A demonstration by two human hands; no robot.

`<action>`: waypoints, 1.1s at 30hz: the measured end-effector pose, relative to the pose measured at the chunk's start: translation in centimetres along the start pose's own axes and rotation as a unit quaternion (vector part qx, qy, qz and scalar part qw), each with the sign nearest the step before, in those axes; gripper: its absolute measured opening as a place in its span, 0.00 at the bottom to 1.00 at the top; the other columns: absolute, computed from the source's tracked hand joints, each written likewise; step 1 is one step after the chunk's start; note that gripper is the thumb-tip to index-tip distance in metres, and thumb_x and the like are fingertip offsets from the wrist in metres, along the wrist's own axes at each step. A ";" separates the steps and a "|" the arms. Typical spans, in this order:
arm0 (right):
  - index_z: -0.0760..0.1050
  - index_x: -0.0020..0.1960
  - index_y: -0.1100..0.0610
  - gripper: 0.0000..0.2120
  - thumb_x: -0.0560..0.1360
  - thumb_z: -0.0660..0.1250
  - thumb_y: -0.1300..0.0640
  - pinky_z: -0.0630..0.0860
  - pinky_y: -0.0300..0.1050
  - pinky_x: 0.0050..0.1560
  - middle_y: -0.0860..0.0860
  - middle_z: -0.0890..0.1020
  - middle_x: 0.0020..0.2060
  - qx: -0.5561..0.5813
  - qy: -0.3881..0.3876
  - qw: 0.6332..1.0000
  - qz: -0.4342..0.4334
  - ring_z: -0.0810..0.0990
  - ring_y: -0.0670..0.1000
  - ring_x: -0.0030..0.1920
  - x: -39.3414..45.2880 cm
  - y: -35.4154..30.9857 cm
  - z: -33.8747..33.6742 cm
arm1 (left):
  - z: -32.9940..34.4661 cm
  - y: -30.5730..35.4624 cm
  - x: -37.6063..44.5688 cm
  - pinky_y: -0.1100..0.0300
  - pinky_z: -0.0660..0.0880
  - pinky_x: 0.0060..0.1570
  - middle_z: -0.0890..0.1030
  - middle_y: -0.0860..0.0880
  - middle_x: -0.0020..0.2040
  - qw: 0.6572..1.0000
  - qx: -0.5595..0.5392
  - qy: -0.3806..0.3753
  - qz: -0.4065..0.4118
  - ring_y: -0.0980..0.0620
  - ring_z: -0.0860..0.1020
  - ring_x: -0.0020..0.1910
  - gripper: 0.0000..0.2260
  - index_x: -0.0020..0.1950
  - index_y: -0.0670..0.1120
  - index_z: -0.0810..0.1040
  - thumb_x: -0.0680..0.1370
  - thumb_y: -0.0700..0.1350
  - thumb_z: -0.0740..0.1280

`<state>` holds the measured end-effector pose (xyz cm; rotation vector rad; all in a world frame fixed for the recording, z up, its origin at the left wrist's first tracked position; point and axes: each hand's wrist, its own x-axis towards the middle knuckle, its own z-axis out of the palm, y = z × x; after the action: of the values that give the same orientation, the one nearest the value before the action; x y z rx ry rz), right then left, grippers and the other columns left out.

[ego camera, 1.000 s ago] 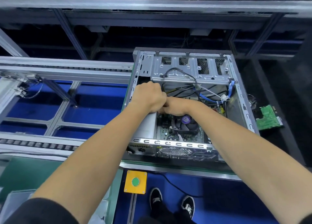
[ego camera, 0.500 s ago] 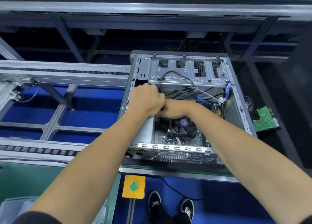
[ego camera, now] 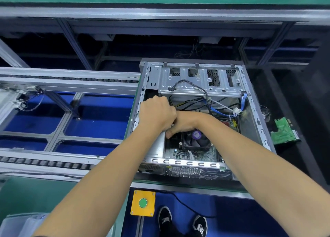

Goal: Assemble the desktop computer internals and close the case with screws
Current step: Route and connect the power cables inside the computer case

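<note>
An open desktop computer case [ego camera: 200,79] lies on its side on a green-edged worktop [ego camera: 178,185], its open side facing up. A person leans over it with both bare arms reaching in. The left hand [ego camera: 157,113] is curled into a fist over the left part of the case interior, knuckles up; what its fingers hold is hidden beneath it. The right hand [ego camera: 180,124] sits just beside it, touching it, fingers curled under and the thumb tip showing at the lower edge; I cannot tell what it grips, if anything. Both hands are above the silver power supply box [ego camera: 157,147] and just left of the black CPU fan [ego camera: 195,138] with its purple centre label. Below the fan, the green motherboard [ego camera: 192,153] shows. Black cables [ego camera: 189,86] and blue cables [ego camera: 221,112] trail across the upper part of the case, under the metal drive bay frame [ego camera: 201,76]. A loose green circuit board [ego camera: 284,134] lies to the right of the case, apart from it. Near the front edge, a yellow box with a green button [ego camera: 142,202] is mounted, and the person's black shoes [ego camera: 182,222] show on the blue floor.
</note>
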<state>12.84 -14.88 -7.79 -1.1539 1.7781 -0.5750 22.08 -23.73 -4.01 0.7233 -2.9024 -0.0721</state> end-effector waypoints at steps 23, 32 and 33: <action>0.64 0.75 0.61 0.33 0.75 0.74 0.55 0.63 0.50 0.74 0.55 0.71 0.71 -0.044 0.015 0.999 0.002 0.69 0.54 0.71 -0.3 -0.1 -0.1 | 0.2 -0.7 2.2 0.55 0.64 0.42 0.79 0.40 0.51 0.989 -0.032 -0.146 0.012 0.44 0.70 0.41 0.22 0.53 0.42 0.78 0.77 0.55 0.51; 0.63 0.76 0.56 0.35 0.75 0.72 0.45 0.64 0.46 0.72 0.52 0.70 0.72 -0.101 -0.018 0.994 0.031 0.68 0.52 0.70 0.3 0.5 0.2 | 0.0 -0.5 1.6 0.54 0.64 0.43 0.79 0.39 0.55 0.983 0.006 -0.182 0.041 0.44 0.69 0.42 0.24 0.56 0.41 0.78 0.79 0.55 0.49; 0.63 0.76 0.56 0.35 0.75 0.72 0.45 0.64 0.46 0.72 0.51 0.70 0.72 -0.104 -0.019 0.994 0.028 0.68 0.51 0.70 0.3 0.6 0.1 | -0.2 -0.5 1.7 0.54 0.63 0.43 0.79 0.39 0.55 0.982 0.002 -0.182 0.042 0.44 0.69 0.42 0.24 0.55 0.41 0.78 0.79 0.55 0.50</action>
<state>12.63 -14.90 -8.41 -1.2424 1.8643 -0.3377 20.89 -24.99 -3.66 0.6460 -3.2763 -0.2084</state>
